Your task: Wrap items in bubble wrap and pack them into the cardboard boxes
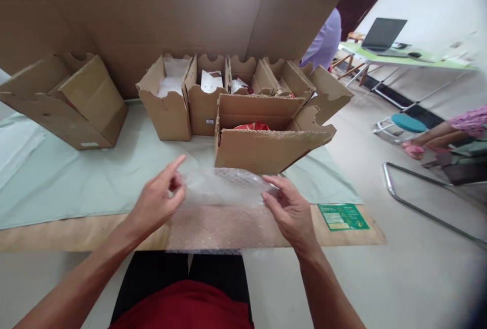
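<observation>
A clear sheet of bubble wrap (pixel 224 222) lies across the front of the table, and its near edge hangs slightly over the table's edge. My right hand (pixel 291 212) pinches the sheet's upper right edge between thumb and fingers. At the opposite side, my left hand (pixel 162 194) is beside the upper left edge, index finger stretched out and thumb apart from it. Its curled fingers are partly hidden, and I cannot make out whether they touch the wrap. Just beyond the sheet stands an open cardboard box (pixel 262 149) with something red inside.
Several open cardboard bins stand in a row behind, one with clear plastic packaging (pixel 173 78). Another carton (pixel 87 101) is at the left. A green printed card (pixel 343 217) lies at the right front corner. Other people, a laptop (pixel 384 35) and a stool (pixel 409 122) are further right.
</observation>
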{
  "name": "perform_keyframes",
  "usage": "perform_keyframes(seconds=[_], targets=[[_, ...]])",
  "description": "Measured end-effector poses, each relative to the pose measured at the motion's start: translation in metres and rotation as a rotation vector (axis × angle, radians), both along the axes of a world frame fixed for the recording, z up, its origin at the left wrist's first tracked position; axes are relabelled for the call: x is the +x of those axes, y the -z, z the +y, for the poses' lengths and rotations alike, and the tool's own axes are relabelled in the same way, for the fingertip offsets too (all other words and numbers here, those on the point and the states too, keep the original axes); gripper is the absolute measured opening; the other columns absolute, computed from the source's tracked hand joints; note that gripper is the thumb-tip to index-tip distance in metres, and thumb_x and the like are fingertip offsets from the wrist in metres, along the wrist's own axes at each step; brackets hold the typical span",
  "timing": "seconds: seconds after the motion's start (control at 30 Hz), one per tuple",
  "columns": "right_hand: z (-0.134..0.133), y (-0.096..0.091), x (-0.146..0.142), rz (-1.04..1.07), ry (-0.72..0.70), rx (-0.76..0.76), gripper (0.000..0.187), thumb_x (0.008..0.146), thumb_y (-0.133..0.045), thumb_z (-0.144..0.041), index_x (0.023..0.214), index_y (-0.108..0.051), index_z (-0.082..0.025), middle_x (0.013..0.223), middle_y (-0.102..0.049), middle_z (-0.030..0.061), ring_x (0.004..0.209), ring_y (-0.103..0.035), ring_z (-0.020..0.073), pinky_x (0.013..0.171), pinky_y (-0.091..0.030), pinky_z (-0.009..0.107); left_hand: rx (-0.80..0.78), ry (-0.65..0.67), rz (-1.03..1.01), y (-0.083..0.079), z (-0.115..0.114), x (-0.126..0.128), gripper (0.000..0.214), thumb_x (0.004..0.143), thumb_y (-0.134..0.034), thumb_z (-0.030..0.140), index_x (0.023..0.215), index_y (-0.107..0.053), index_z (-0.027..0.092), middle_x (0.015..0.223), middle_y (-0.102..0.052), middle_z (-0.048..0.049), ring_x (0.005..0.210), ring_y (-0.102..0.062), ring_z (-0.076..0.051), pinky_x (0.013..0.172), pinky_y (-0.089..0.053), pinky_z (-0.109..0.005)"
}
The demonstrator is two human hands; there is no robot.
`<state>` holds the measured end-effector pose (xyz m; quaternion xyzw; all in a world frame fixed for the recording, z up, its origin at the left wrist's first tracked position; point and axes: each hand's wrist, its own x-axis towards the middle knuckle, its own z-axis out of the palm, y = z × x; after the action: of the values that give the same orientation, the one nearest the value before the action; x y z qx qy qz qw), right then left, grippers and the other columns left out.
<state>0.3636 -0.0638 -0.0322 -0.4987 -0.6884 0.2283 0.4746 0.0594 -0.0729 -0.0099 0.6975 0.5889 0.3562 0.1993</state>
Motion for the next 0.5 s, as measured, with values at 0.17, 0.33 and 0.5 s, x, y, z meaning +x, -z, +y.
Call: perform_keyframes(seconds=[0.17, 0.33, 0.5], targets=[[0.012, 0.011, -0.063, -0.163, -0.193, 0.045, 0.039, 0.096, -0.053, -0.015, 0.132, -0.068, -0.024, 0.125, -0.067, 0.0096, 0.101, -0.068, 0.0199, 0.088, -0.057, 0.033, 0.176, -0.274, 0.281, 0.002, -0.031, -0.051, 0.048, 0.093, -0.055, 0.027, 0.141, -0.057, 0.021, 0.091, -0.062, -0.0015, 0.077, -0.061, -0.016, 0.08, -0.055, -0.031], [0.017, 0.031, -0.075, -0.365, -0.138, -0.069, 0.045, 0.095, -0.053, -0.021, 0.14, -0.061, -0.021, 0.142, -0.061, 0.015, 0.108, -0.067, 0.0273, 0.1, -0.055, 0.045, -0.059, -0.347, 0.413, 0.031, -0.031, -0.082, 0.055, 0.09, -0.056, 0.036, 0.142, -0.058, 0.019, 0.113, -0.063, -0.0105, 0.088, -0.067, -0.022, 0.078, -0.056, -0.035], [0.012, 0.028, -0.065, -0.484, -0.055, -0.177, 0.041, 0.096, -0.057, -0.032, 0.133, -0.066, -0.018, 0.103, -0.075, 0.0102, 0.078, -0.067, 0.0244, 0.089, -0.055, 0.045, -0.146, -0.371, 0.43, 0.042, -0.016, -0.087, 0.059, 0.088, -0.059, 0.041, 0.14, -0.059, 0.014, 0.114, -0.067, -0.0138, 0.098, -0.066, -0.028, 0.09, -0.054, -0.041]])
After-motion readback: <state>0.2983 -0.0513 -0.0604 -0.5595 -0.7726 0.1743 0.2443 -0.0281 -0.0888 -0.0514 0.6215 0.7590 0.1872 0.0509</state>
